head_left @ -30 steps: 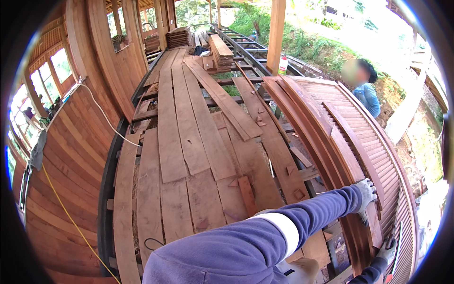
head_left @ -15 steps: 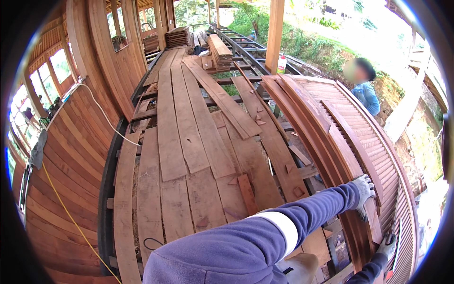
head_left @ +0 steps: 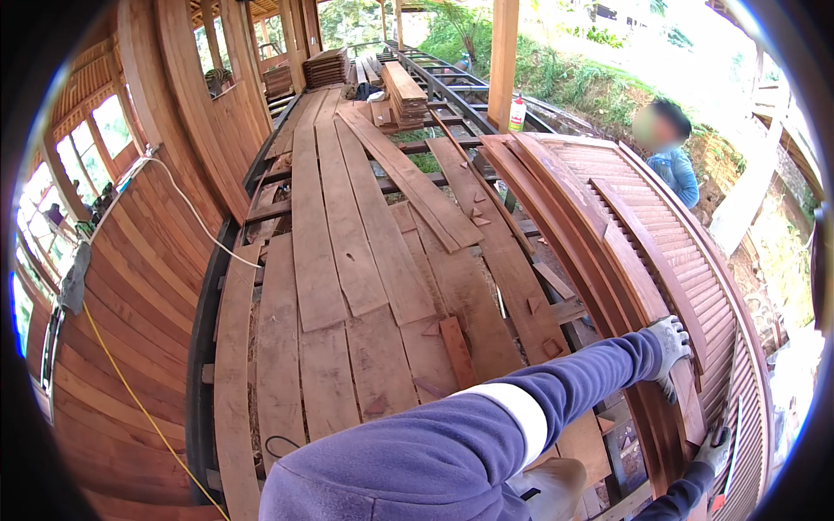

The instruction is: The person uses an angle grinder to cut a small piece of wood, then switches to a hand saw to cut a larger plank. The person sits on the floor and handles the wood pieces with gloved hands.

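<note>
L hand [head_left: 669, 352], gloved, is clamping on the top board [head_left: 636, 282], thumb & fingers straddling it; R hand [head_left: 713, 449], also gloved, is touching nr that board's lower end, can't tell if gripping; slatted panel [head_left: 702, 278] is spreading to R of both hands; narrow strip [head_left: 647, 239] is running just beside L hand's fingers; long boards [head_left: 594, 269] are lying just L of L hand; co-worker [head_left: 673, 169] is showing well beyond it, past the panel's far edge.

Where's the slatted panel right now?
The slatted panel is on the right side of the head view, just right of the board under the left hand, with a person in blue beyond its outer edge.
</note>
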A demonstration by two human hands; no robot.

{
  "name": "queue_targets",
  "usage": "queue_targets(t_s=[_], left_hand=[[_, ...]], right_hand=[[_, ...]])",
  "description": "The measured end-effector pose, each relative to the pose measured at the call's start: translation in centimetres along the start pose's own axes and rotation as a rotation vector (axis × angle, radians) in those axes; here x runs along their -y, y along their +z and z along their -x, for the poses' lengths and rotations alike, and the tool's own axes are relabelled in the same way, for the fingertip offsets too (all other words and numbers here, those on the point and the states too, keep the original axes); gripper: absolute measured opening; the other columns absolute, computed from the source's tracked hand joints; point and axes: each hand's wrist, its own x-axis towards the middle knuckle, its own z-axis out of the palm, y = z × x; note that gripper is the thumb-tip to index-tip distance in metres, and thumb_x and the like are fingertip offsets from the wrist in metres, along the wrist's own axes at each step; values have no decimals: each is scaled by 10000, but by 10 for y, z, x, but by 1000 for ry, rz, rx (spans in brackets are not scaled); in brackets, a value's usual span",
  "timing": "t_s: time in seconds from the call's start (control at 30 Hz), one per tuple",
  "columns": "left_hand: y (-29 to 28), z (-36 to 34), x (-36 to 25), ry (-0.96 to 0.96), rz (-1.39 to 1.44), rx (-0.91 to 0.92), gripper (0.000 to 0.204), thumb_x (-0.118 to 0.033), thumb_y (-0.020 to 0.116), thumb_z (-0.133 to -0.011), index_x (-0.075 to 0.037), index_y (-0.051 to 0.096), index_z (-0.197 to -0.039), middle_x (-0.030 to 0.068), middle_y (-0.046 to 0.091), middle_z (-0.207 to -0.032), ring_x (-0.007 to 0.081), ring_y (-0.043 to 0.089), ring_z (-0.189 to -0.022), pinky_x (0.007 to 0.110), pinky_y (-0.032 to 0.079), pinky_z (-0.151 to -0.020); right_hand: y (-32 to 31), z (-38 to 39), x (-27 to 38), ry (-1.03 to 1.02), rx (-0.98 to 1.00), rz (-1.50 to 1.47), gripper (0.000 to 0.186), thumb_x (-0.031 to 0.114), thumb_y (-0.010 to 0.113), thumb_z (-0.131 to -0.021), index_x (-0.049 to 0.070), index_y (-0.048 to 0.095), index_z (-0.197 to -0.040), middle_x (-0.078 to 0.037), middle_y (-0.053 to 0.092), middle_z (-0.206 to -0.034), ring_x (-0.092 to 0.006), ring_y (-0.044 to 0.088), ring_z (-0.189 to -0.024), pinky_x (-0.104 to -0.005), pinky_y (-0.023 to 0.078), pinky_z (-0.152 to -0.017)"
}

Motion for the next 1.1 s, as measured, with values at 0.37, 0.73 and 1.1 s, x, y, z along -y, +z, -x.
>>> queue_targets(t_s=[0.37, 0.73, 1.1], left_hand=[[10, -2, 1, 19, 0, -82, 1114, -965, 669, -492, -125, 711, -1221, 123, 668, -1227, 320, 576, -1216, 470, 354, -1128], [16, 0, 4, 75, -23, -156, 1146, -975, 638, -515, -72, 711, -1216, 146, 679, -1227, 327, 593, -1197, 473, 357, -1124], [18, 4, 5, 87, -43, -198, 1140, -975, 627, -537, -66, 705, -1221, 152, 675, -1241, 325, 594, -1195, 468, 363, -1117]], right_hand=[[-15, 7, 16, -1, 17, 58, 515, 366, 637, -991, 50, 600, -1397, -197, 690, -1292, -391, 644, -1204, -448, 498, -989], [-8, 5, 7, 4, -23, 28, 529, 363, 712, -958, 58, 614, -1379, -189, 690, -1291, -366, 656, -1191, -429, 497, -999], [-9, 8, 1, -48, -26, 24, 501, 290, 702, -957, 59, 602, -1389, -186, 682, -1312, -363, 647, -1217, -425, 494, -1019]])
